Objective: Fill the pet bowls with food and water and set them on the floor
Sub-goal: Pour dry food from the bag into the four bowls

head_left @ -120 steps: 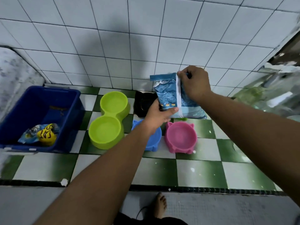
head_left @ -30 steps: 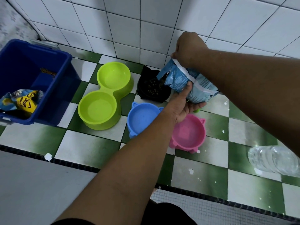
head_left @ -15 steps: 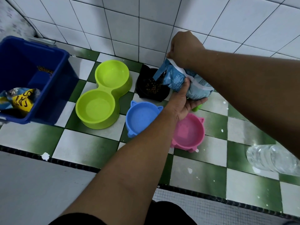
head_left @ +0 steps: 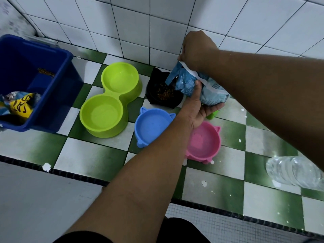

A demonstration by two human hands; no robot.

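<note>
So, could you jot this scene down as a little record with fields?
Pouch: blue foil food pouch, tilted, mouth over black cat-eared plastic bowl
Bowl contents: brown kibble
Left hand: holds pouch from beneath
Right hand: pinches pouch top
Empty: lime-green plastic double bowl, blue cat-eared bowl, pink cat-eared bowl
Bottle: clear plastic bottle lying on its side
Surface: green-and-white checked tile ledge

Both forearms extended forward. The left hand (head_left: pixel 196 109), palm up, cupped the bag (head_left: pixel 212 97) from beneath; the right hand (head_left: pixel 198 50) pinched its top edge.
</note>
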